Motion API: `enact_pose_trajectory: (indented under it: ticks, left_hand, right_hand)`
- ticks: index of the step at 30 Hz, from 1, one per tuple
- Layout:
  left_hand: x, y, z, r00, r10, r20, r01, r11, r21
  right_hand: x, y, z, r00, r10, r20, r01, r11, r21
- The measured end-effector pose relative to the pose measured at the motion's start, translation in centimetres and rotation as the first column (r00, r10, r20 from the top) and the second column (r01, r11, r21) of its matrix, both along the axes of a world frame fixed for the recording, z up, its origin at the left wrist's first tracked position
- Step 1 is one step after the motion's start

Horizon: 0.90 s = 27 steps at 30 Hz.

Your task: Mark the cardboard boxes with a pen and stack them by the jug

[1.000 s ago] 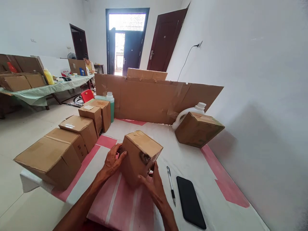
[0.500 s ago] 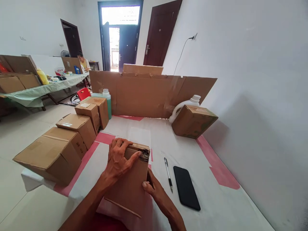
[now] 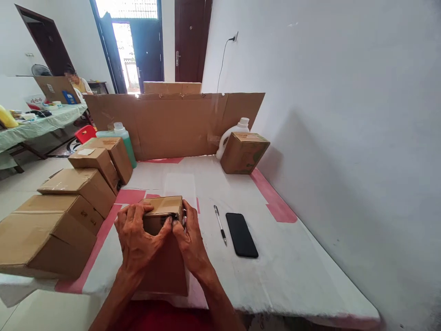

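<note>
A brown cardboard box (image 3: 165,271) stands at the table's near edge, with a dark, worn patch at its upper right corner. My left hand (image 3: 139,234) grips its left side, fingers over the top edge and thumb on the front by the dark corner. At the right edge, my right hand (image 3: 191,243) wraps its fingers behind the box, thumb pressed at the same corner. Both thumbs nearly meet there. To the right lie a pen (image 3: 220,225) and a black smartphone (image 3: 241,234).
Several cardboard boxes (image 3: 65,236) line the left edge, with a green bottle (image 3: 128,149) behind. A cardboard panel (image 3: 175,126) stands across the back. At back right are a box (image 3: 244,154) and a white jug (image 3: 234,128). A person (image 3: 78,82) sits far left; a wall (image 3: 327,115) is right.
My right hand has moved up from the box's lower right side to its dark upper corner. The box now shows more of its top face. The camera view has turned right.
</note>
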State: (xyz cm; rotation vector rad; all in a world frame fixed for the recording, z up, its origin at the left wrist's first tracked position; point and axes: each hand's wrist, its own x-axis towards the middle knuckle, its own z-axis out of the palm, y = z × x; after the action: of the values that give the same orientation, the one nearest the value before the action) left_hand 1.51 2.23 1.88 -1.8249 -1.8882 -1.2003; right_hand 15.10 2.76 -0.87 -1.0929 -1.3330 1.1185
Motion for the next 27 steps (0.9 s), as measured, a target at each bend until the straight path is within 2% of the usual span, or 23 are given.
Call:
enact_pose_trajectory:
  ticks: [4, 6, 7, 8, 10, 11, 12, 13, 17, 20, 22, 24, 25, 26, 27]
  left_hand:
    - [0.5, 0.9, -0.3, 0.999, -0.002, -0.033, 0.001, 1.0, -0.026]
    - [0.5, 1.4, -0.6, 0.998, -0.026, -0.053, 0.024, 0.999, -0.044]
    - [0.4, 1.5, -0.8, 0.996, -0.042, -0.075, 0.038, 0.998, -0.053]
    - [0.3, 1.5, -0.9, 0.993, -0.059, -0.103, 0.053, 0.997, -0.059]
    - [0.0, 1.5, -1.3, 0.983, -0.09, -0.159, 0.08, 0.995, -0.064]
    - [-0.1, 1.4, -1.4, 0.979, -0.101, -0.178, 0.09, 0.994, -0.067]
    - [-0.1, 1.3, -1.4, 0.976, -0.111, -0.187, 0.099, 0.992, -0.076]
    - [-0.1, 1.2, -1.4, 0.974, -0.123, -0.191, 0.108, 0.99, -0.087]
    - [-0.1, 0.9, -1.2, 0.971, -0.172, -0.165, 0.142, 0.973, -0.182]
    - [-0.2, 0.8, -0.9, 0.969, -0.205, -0.136, 0.165, 0.951, -0.26]
    - [-0.2, 0.8, -0.9, 0.969, -0.214, -0.123, 0.172, 0.943, -0.285]
    - [0.0, 0.7, -0.8, 0.97, -0.212, -0.116, 0.17, 0.94, -0.297]
    - [0.1, 0.8, -0.8, 0.972, -0.207, -0.115, 0.164, 0.939, -0.302]
    - [0.3, 0.8, -0.8, 0.973, -0.201, -0.115, 0.158, 0.939, -0.305]
    - [0.4, 0.9, -0.8, 0.974, -0.196, -0.114, 0.153, 0.939, -0.309]
  right_hand:
    - [1.9, 0.9, -1.0, 0.998, 0.015, 0.056, -0.015, 1.0, 0.002]
    - [4.1, 1.6, -2.1, 0.983, -0.021, 0.18, 0.026, 0.999, -0.027]
    - [5.4, 1.9, -2.8, 0.945, -0.073, 0.319, 0.097, 0.993, -0.062]
    - [6.6, 2.2, -3.5, 0.866, -0.123, 0.485, 0.193, 0.976, -0.097]
    - [8.6, 2.7, -4.8, 0.639, -0.149, 0.755, 0.379, 0.915, -0.14]
    - [9.3, 2.8, -5.4, 0.554, -0.125, 0.823, 0.436, 0.886, -0.158]
    - [9.8, 3.0, -6.0, 0.511, -0.1, 0.854, 0.467, 0.866, -0.179]
    - [10.1, 3.1, -6.5, 0.502, -0.093, 0.86, 0.486, 0.853, -0.192]
    - [10.7, 3.5, -7.8, 0.553, -0.121, 0.824, 0.512, 0.83, -0.222]
    - [11.4, 3.9, -7.8, 0.683, -0.136, 0.718, 0.443, 0.858, -0.259]
    - [11.6, 3.9, -7.1, 0.775, -0.154, 0.613, 0.378, 0.89, -0.254]
    - [11.3, 3.6, -5.6, 0.882, -0.227, 0.412, 0.332, 0.921, -0.203]
    - [10.8, 3.4, -4.6, 0.934, -0.27, 0.235, 0.311, 0.936, -0.162]
    - [10.1, 3.1, -3.5, 0.957, -0.29, 0.022, 0.291, 0.95, -0.116]
    - [9.3, 2.9, -2.4, 0.942, -0.277, -0.188, 0.268, 0.961, -0.071]
